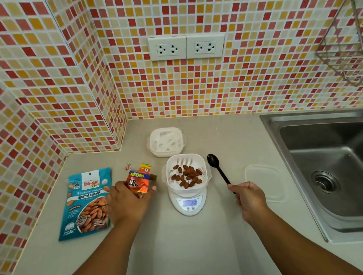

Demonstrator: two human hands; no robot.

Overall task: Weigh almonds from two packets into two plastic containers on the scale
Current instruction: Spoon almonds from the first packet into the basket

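Tiled counter, almonds in a container on the scale.
Left hand grips the orange packet, poking out at 12 o'clock; right hand clasps a spoon.

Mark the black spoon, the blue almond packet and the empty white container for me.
Black spoon [218, 169]: head view, on the upper handle just below the bowl.
Blue almond packet [87, 202]: head view, on the middle of its front face.
Empty white container [166, 141]: head view, on its slotted floor.
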